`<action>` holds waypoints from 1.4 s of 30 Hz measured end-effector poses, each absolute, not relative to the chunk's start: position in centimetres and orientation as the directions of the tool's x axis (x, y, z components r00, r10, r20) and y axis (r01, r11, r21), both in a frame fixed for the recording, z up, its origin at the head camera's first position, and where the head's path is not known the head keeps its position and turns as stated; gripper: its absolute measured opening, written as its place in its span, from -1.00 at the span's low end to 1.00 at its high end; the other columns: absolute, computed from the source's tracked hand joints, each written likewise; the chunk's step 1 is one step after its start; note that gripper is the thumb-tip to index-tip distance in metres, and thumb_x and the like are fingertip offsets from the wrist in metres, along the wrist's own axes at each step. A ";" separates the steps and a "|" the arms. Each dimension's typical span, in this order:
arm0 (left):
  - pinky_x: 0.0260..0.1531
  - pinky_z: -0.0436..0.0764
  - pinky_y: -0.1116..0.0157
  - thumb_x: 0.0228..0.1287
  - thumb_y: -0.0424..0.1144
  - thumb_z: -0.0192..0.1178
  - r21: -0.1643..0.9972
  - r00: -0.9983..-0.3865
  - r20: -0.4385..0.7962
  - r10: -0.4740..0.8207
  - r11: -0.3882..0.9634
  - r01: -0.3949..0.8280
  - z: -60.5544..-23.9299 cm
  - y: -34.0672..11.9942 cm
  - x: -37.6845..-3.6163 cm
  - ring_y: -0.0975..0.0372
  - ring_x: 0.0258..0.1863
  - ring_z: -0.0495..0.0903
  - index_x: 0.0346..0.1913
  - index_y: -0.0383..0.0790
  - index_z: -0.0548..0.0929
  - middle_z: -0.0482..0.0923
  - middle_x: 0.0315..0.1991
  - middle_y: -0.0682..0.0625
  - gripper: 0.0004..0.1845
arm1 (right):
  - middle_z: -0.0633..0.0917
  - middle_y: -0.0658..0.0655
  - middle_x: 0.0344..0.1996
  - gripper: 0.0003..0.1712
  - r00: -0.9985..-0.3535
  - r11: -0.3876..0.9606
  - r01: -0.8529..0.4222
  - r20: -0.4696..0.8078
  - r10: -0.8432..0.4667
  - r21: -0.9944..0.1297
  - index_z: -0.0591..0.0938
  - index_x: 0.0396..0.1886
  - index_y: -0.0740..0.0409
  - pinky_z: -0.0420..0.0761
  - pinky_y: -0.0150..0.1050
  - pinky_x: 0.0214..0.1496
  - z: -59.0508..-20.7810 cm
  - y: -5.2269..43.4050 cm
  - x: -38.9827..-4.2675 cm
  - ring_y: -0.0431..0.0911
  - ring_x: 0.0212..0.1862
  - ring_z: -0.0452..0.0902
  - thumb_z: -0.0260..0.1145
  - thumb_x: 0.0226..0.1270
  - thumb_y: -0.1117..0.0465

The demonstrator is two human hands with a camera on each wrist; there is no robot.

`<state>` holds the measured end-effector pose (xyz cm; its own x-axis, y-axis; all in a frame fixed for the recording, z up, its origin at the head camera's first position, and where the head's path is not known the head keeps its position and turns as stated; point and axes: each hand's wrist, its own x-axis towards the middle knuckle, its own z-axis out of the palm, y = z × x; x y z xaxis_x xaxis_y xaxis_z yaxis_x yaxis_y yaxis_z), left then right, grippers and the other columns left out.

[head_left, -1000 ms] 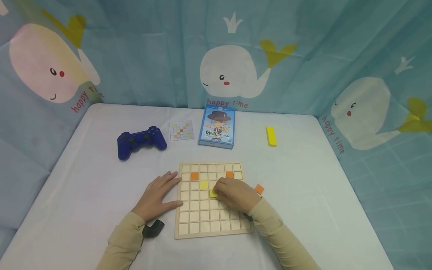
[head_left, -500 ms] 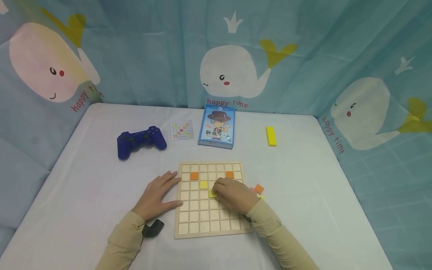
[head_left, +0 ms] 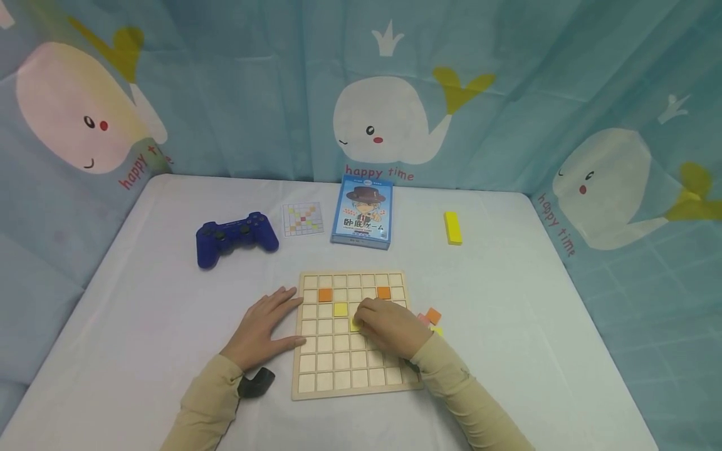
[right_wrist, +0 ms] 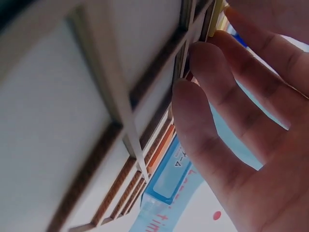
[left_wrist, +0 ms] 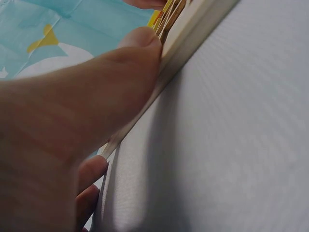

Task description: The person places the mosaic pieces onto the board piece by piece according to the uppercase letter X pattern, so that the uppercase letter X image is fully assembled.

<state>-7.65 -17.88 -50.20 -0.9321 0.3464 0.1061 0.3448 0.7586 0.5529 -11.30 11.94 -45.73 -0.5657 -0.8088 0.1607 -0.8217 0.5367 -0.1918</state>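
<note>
A wooden grid board [head_left: 325,362] lies on the white-covered table in the head view. My left hand [head_left: 261,331] rests at its left edge, fingers spread and the thumb tip on the rim; the left wrist view shows this thumb [left_wrist: 130,72] against the board's side. Over the middle of the grid, my right hand [head_left: 393,326] pinches a yellow tile [head_left: 353,325] at a cell, mostly covering it. Another yellow tile [head_left: 341,309] sits in a cell up and left of it. Orange tiles lie in two cells, one left [head_left: 325,295] and one right [head_left: 383,292].
Loose tiles, including an orange tile [head_left: 433,315] and a pink tile [head_left: 423,320], lie right of the board. Behind it are a blue game controller [head_left: 237,237], a coloured pattern card [head_left: 303,218], a blue game box [head_left: 363,212] and a yellow block [head_left: 453,228]. A whale-print curtain hangs behind.
My right hand has shifted slightly left over the yellow tile, covering more of it. More of the loose pink and yellow tiles shows beside the wrist. My left hand stays at the board's edge.
</note>
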 end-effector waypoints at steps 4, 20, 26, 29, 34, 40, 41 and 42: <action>0.45 0.03 -0.04 0.06 0.22 0.32 0.551 -0.933 0.105 0.345 0.761 0.343 -50.2 -17.8 -7.7 -0.04 0.45 0.10 0.36 -0.09 0.39 0.23 0.43 -0.08 -0.17 | 0.60 -0.09 -0.21 -0.88 -0.574 0.546 -0.814 0.130 -0.808 -0.200 0.62 -0.19 0.01 0.63 -0.42 -0.12 -45.3 12.3 -11.3 -0.23 -0.19 0.57 0.30 0.28 0.24; 0.45 0.02 -0.05 0.06 0.25 0.30 0.556 -0.936 0.091 0.340 0.763 0.331 -50.4 -17.8 -7.7 -0.03 0.46 0.09 0.36 -0.07 0.38 0.22 0.44 -0.06 -0.17 | 0.62 -0.10 -0.23 -0.78 -0.819 0.760 -0.571 0.144 -0.556 -0.311 0.63 -0.27 0.03 0.67 -0.31 -0.12 -44.7 22.8 -10.3 -0.26 -0.17 0.55 0.46 0.10 0.32; 0.45 0.02 -0.05 0.06 0.24 0.31 0.552 -0.934 0.098 0.342 0.763 0.337 -50.4 -17.9 -7.7 -0.03 0.46 0.09 0.35 -0.07 0.39 0.22 0.43 -0.07 -0.18 | 0.63 -0.04 -0.22 -0.76 -0.872 0.815 -0.485 0.109 -0.477 -0.318 0.64 -0.25 0.09 0.67 -0.20 -0.06 -45.3 25.1 -9.9 -0.17 -0.14 0.58 0.47 0.07 0.32; 0.44 0.03 -0.05 0.06 0.23 0.31 0.551 -0.934 0.103 0.342 0.762 0.340 -50.4 -17.9 -7.6 -0.03 0.45 0.10 0.35 -0.07 0.39 0.23 0.43 -0.07 -0.18 | 0.64 -0.01 -0.22 -0.76 -0.875 0.811 -0.478 0.102 -0.473 -0.338 0.64 -0.23 0.12 0.67 -0.16 -0.05 -45.7 25.6 -9.8 -0.13 -0.15 0.58 0.47 0.08 0.32; 0.43 0.04 -0.06 0.06 0.22 0.31 0.547 -0.933 0.117 0.341 0.761 0.348 -50.5 -17.9 -7.7 -0.03 0.45 0.11 0.35 -0.07 0.40 0.24 0.43 -0.07 -0.19 | 0.64 0.01 -0.22 -0.75 -0.866 0.789 -0.494 0.126 -0.484 -0.365 0.64 -0.22 0.14 0.67 -0.15 -0.05 -46.3 25.7 -9.9 -0.12 -0.15 0.59 0.47 0.09 0.29; 0.44 0.03 -0.06 0.07 0.23 0.31 0.546 -0.933 0.107 0.344 0.764 0.344 -50.4 -17.9 -7.7 -0.03 0.45 0.10 0.36 -0.07 0.39 0.23 0.43 -0.07 -0.18 | 0.64 0.00 -0.21 -0.77 -0.875 0.800 -0.478 0.118 -0.469 -0.363 0.63 -0.21 0.14 0.67 -0.17 -0.05 -46.4 25.4 -10.2 -0.13 -0.14 0.59 0.45 0.14 0.25; 0.45 0.03 -0.06 0.07 0.24 0.30 0.545 -0.933 0.104 0.344 0.766 0.342 -50.4 -17.9 -7.7 -0.03 0.45 0.10 0.36 -0.07 0.39 0.23 0.43 -0.07 -0.18 | 0.63 0.00 -0.22 -0.77 -0.880 0.807 -0.469 0.110 -0.462 -0.360 0.62 -0.21 0.14 0.67 -0.18 -0.07 -46.4 25.3 -10.2 -0.14 -0.15 0.58 0.44 0.15 0.24; 0.45 0.02 -0.06 0.07 0.24 0.30 0.545 -0.934 0.100 0.344 0.766 0.341 -50.4 -17.9 -7.7 -0.03 0.45 0.10 0.36 -0.07 0.39 0.22 0.43 -0.07 -0.18 | 0.63 -0.01 -0.22 -0.78 -0.884 0.813 -0.459 0.101 -0.456 -0.359 0.62 -0.21 0.14 0.66 -0.18 -0.08 -46.4 25.2 -10.2 -0.15 -0.17 0.57 0.44 0.15 0.23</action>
